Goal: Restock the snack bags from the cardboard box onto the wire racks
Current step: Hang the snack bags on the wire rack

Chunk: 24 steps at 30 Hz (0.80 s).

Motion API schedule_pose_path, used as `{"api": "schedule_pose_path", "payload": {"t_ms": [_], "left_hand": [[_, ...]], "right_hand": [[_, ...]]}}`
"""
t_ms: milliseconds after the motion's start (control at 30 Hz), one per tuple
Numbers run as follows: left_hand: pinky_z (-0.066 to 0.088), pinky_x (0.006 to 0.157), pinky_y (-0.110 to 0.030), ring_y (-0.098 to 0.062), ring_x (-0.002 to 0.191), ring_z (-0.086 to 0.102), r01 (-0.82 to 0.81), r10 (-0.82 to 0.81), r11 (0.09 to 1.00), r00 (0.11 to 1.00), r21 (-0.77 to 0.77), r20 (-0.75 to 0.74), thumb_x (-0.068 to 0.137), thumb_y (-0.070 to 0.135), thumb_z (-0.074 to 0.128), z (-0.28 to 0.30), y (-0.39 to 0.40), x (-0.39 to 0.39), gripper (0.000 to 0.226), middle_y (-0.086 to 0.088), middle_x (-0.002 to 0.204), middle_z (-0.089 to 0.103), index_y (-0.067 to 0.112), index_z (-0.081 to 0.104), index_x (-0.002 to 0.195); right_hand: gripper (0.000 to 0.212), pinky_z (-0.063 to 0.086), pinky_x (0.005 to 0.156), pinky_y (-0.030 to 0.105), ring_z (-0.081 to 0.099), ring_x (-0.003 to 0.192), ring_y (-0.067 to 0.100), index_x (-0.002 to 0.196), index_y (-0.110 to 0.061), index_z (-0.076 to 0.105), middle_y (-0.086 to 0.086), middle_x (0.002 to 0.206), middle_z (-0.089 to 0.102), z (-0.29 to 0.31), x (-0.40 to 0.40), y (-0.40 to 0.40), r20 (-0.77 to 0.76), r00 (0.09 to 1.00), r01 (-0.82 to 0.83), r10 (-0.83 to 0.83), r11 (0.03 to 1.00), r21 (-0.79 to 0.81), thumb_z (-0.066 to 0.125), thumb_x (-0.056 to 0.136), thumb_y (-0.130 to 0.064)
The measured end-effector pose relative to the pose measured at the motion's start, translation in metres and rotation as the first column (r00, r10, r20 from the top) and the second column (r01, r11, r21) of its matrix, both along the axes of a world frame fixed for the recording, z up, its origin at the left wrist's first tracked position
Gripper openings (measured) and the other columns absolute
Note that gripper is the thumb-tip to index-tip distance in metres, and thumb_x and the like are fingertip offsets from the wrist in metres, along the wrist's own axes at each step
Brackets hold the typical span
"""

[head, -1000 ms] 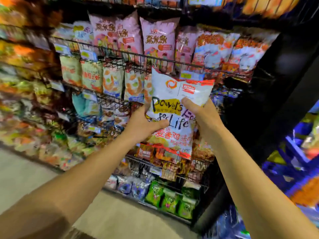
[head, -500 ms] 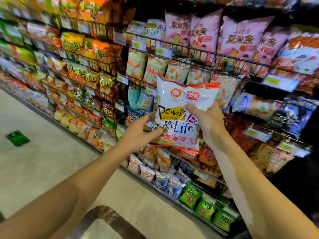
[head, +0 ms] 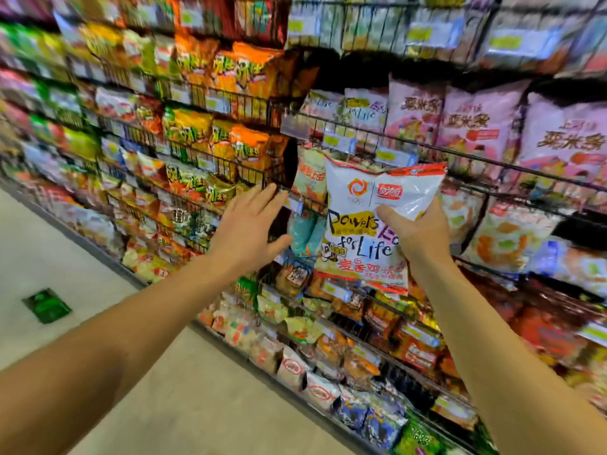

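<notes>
Before wire racks (head: 377,139): right hand (head: 418,234) pinches glossy crinkled snack bag (head: 368,224).

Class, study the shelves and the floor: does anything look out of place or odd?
One thing: a green packet lies alone on the pale floor, well apart from the wire racks. Blur hides what it is. The racked bags look orderly.

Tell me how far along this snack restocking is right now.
Done: the wire racks look mostly full of bags. In hand: the right hand grips one white snack bag in front of them, while the left hand is off it, fingers open. Left: shelving this bag; the box isn't in view.
</notes>
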<state>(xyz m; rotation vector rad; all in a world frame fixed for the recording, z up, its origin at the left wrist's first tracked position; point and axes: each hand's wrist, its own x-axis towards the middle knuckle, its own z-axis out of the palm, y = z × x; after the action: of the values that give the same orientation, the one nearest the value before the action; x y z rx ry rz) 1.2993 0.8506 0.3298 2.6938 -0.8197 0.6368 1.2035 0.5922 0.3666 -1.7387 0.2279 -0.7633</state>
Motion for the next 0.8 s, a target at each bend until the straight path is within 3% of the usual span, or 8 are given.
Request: {"api": "schedule_pose_path", "payload": {"t_ms": [133,267,367,600,800], "left_hand": [[0.006,0.125,-0.046,-0.021,0.155,0.002,0.007,-0.010,0.999,0.998,0.042,0.063,0.097,0.063,0.042,0.012,0.003,0.067,0.080,0.002,0.168,0.005,0.028,0.009,0.161],[0.010,0.125,-0.048,-0.024,0.154,0.007,0.017,-0.023,0.999,0.991,0.047,0.131,0.096,0.060,0.048,0.028,-0.005,0.133,0.080,-0.001,0.168,0.010,0.026,0.014,0.160],[0.013,0.124,-0.048,-0.026,0.154,0.011,0.008,-0.017,0.998,0.987,0.057,0.160,0.096,0.061,0.049,0.042,-0.014,0.185,0.081,-0.001,0.168,0.013,0.025,0.015,0.160],[0.021,0.122,-0.051,-0.030,0.151,0.019,0.017,-0.023,0.999,0.979,0.032,0.201,0.095,0.058,0.051,0.067,-0.026,0.285,0.079,-0.006,0.165,0.021,0.023,0.021,0.159],[0.020,0.122,-0.050,-0.028,0.152,0.016,0.071,-0.069,0.998,0.972,0.000,0.223,0.097,0.058,0.049,0.085,-0.033,0.361,0.078,-0.003,0.166,0.017,0.024,0.017,0.159]], "right_hand": [[0.065,0.053,0.097,0.052,0.066,0.111,0.021,0.133,-0.024,0.053,-0.006,0.122,0.067,0.019,0.056,0.005,0.024,0.999,0.031,-0.031,0.999,-0.012,0.086,0.078,-0.035],[0.064,0.057,0.090,0.049,0.069,0.103,0.017,0.127,-0.023,0.057,-0.005,0.115,0.070,0.037,0.120,-0.004,0.084,0.995,0.051,-0.047,0.997,-0.049,0.086,0.073,-0.042],[0.041,0.056,0.092,0.045,0.068,0.098,0.010,0.115,-0.028,0.057,-0.009,0.109,0.070,0.057,0.164,-0.008,0.107,0.994,0.032,-0.026,0.998,-0.055,0.082,0.083,-0.029],[0.055,0.057,0.092,0.037,0.068,0.100,0.005,0.128,-0.019,0.054,-0.010,0.113,0.069,0.115,0.253,-0.008,0.262,0.965,0.054,-0.026,0.993,-0.101,0.083,0.082,-0.023],[0.060,0.056,0.084,0.020,0.069,0.104,0.003,0.134,-0.009,0.053,-0.002,0.119,0.070,0.157,0.317,0.008,0.374,0.927,0.063,0.004,0.984,-0.168,0.082,0.082,-0.015]]}}
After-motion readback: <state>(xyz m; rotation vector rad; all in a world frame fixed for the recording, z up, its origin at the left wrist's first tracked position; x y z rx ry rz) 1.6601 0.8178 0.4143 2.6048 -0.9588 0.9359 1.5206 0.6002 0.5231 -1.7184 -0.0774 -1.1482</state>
